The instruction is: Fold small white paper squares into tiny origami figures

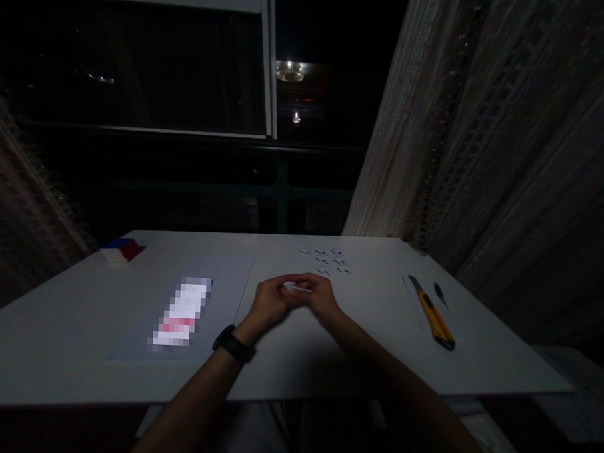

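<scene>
In the middle of the white table, my left hand (pixel 270 301) and my right hand (pixel 323 298) meet at the fingertips. Their fingers are closed around a small white piece (pixel 297 288) that looks like paper; the hands hide part of it. A dark watch (pixel 233 344) is on my left wrist. Just beyond my hands lie several small white cut pieces (pixel 322 260) with dark marks, set out in short rows. To the left, a phone with a lit, blurred screen (pixel 182 313) rests on a large pale sheet (pixel 139 343).
A yellow utility knife (pixel 432 314) lies at the right on the table (pixel 366 363), beside a small dark pointed tool (pixel 440 295). A colored cube (pixel 121 250) sits at the far left corner. Curtains (pixel 401 124) hang by the window behind the table.
</scene>
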Available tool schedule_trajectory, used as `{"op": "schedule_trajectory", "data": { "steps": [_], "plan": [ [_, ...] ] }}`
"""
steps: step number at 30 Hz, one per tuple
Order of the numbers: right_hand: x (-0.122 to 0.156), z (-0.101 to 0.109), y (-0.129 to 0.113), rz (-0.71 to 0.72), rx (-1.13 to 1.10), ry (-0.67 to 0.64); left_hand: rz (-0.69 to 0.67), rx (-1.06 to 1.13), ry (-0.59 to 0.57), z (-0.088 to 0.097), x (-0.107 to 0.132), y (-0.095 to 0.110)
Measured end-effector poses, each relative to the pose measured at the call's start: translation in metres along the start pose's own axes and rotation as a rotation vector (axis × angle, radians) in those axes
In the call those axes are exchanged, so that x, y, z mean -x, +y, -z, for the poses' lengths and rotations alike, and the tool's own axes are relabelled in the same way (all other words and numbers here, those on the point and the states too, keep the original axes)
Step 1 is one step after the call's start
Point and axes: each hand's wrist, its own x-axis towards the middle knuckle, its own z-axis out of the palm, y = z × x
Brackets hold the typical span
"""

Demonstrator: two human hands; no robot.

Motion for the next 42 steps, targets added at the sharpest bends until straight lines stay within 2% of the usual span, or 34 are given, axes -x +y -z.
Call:
{"op": "schedule_trajectory", "data": {
  "steps": [4,10,14,20,25,29,34,38,42],
  "plan": [
    [-0.001,0.001,0.0,0.022,0.015,-0.022,-0.005,-0.023,0.004,0.001,0.0,-0.002],
    [-0.002,0.002,0.0,-0.017,-0.064,-0.03,-0.022,-0.043,0.001,0.0,0.0,-0.006],
    [-0.001,0.002,-0.002,-0.024,-0.063,0.009,0.004,-0.026,0.014,-0.001,-0.001,-0.005],
    [0.0,0.001,-0.002,-0.078,-0.135,0.072,0.096,0.215,0.072,0.003,-0.003,0.001],
    [-0.002,0.002,-0.001,-0.001,-0.078,0.136,0.181,0.321,0.116,0.005,-0.007,0.002],
    [-0.003,0.002,-0.002,0.001,-0.042,0.16,0.183,0.376,0.139,0.005,-0.007,0.001],
    [-0.002,0.0,-0.003,-0.013,-0.034,0.132,0.225,0.367,0.198,0.007,-0.007,0.001],
    [-0.003,-0.001,-0.001,0.006,-0.026,0.106,0.256,0.463,0.251,0.01,-0.008,-0.001],
    [-0.004,0.001,0.001,-0.115,-0.071,0.092,0.22,0.516,0.304,0.01,-0.009,-0.004]
  ]
}}
